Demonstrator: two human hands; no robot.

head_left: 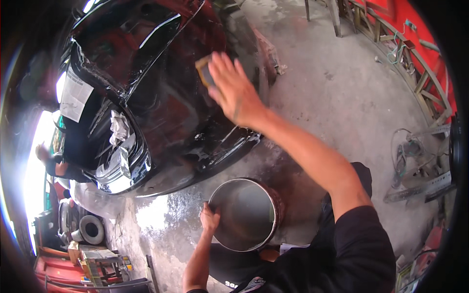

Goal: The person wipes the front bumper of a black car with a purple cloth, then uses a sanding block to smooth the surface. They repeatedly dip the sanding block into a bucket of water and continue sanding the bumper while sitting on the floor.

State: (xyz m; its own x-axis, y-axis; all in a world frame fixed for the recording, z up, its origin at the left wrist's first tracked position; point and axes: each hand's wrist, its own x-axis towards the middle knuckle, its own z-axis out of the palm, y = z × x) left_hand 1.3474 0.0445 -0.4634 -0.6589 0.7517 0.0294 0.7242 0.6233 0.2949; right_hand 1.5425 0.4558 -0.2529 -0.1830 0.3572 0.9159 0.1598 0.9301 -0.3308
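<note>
On the left, a printed sheet [75,95] lies against dark bodywork, and a crumpled white wad [118,128] sits by the headlight opening; either could come loose if wetted or brushed. The floor [156,215] shines there, apparently wet, so a foot could slide. The glossy black car panel [171,112] fills the upper middle, and on it, near its right-hand side, rests a tan-edged pad [202,73]. Grit caught beneath that pad, or pressure on one edge, could scratch or gouge the surface. Below, the left hand [210,219] has its fingers pinching the bucket rim (which digits lie inside is hard to tell). The right hand [239,95] lies over the pad, fingers stretched out and slightly parted, none visibly hooked around it; a wet surface could let the pad skid away. The round metal bucket [279,205] stands just in front of the person; a one-sided pull on its rim could tip it and spill any contents.
</note>
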